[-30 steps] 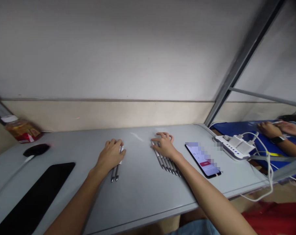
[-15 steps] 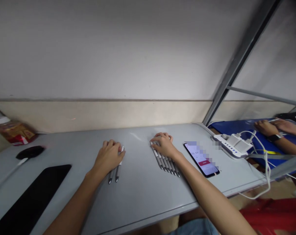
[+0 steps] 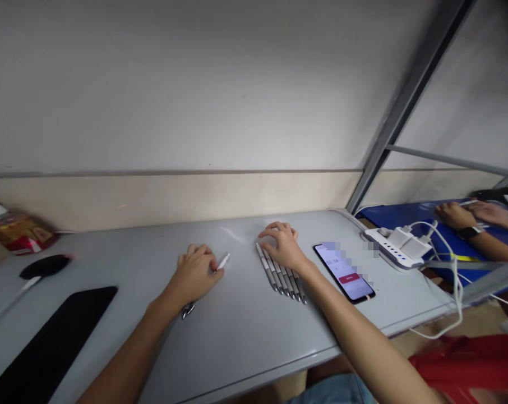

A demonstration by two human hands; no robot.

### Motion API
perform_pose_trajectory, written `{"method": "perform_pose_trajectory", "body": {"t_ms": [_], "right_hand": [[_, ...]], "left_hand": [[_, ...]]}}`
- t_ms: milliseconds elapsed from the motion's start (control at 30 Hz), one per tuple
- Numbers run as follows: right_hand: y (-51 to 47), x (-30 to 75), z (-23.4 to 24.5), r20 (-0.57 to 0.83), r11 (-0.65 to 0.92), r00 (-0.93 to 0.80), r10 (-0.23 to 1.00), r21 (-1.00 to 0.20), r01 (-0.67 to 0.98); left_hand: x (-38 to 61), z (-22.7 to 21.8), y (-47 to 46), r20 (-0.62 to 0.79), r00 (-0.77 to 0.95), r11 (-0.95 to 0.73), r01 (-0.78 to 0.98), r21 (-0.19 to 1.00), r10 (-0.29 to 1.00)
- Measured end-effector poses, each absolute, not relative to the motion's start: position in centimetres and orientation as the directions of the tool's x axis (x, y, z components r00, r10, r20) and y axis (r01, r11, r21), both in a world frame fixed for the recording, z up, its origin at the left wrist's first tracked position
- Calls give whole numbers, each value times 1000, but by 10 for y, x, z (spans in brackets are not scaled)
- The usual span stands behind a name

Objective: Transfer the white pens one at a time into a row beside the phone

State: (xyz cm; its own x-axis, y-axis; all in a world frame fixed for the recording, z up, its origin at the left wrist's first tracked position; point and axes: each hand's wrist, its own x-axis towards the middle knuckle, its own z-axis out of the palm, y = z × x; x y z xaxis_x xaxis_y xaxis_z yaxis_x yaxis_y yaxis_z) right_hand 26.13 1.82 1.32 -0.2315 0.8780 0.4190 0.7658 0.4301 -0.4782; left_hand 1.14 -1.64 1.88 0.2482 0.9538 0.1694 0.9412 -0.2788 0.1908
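Note:
My left hand [image 3: 197, 272] pinches a white pen [image 3: 224, 261] between thumb and fingers. The white end sticks out past the thumb, tilted up and to the right. Below the palm, dark pen tips [image 3: 188, 311] show near the wrist; the hand hides the rest. My right hand [image 3: 283, 244] is over the upper ends of a row of white-and-grey pens [image 3: 279, 280], its thumb and forefinger apart with nothing between them. Several pens lie side by side there, tips toward me, partly covered by that hand and forearm.
Right of the row lies a lit phone [image 3: 344, 273], with a white power strip [image 3: 399, 247] beyond it. A black slab [image 3: 56, 342], a black mouse-like object [image 3: 45, 266] and a bottle [image 3: 21, 231] stand left. Another person's hands [image 3: 456, 217] work over a blue surface.
The pen in my left hand has swung from nearly upright in view to slanting right. My right hand's thumb and forefinger have come off the leftmost pen's end and spread.

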Motion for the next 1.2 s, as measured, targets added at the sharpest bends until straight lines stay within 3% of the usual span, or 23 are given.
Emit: {"method": "perform_pose_trajectory", "body": {"t_ms": [233, 333, 467, 633, 767, 933, 1067, 1133, 1200], "right_hand": [[1, 244, 17, 465, 719, -552, 692, -512, 470], [2, 241, 16, 436, 713, -586, 683, -572, 405], [5, 243, 17, 361, 550, -441, 822, -706, 446], [5, 246, 21, 81, 206, -446, 891, -948, 241], [6, 249, 20, -107, -46, -540, 835, -991, 124], [10, 253, 17, -155, -135, -532, 832, -988, 77], [6, 248, 19, -85, -24, -551, 830, -993, 116], [2, 246, 22, 74, 200, -500, 863, -959, 201], [-1, 245, 24, 272, 441, -455, 848, -838, 321]], "left_hand": [[34, 28, -27, 177, 370, -404, 735, 545, 912], [36, 29, -28, 170, 438, -440, 644, 626, 883], [31, 26, -25, 242, 408, -470, 679, 563, 880], [28, 24, -21, 371, 425, -555, 731, 397, 825], [28, 22, -19, 419, 448, -594, 730, 340, 790], [27, 19, -17, 416, 468, -592, 768, 245, 780], [25, 19, -17, 428, 442, -553, 813, 180, 788], [25, 19, -17, 429, 399, -523, 822, 225, 811], [24, 17, -17, 409, 364, -497, 818, 289, 837]]}}
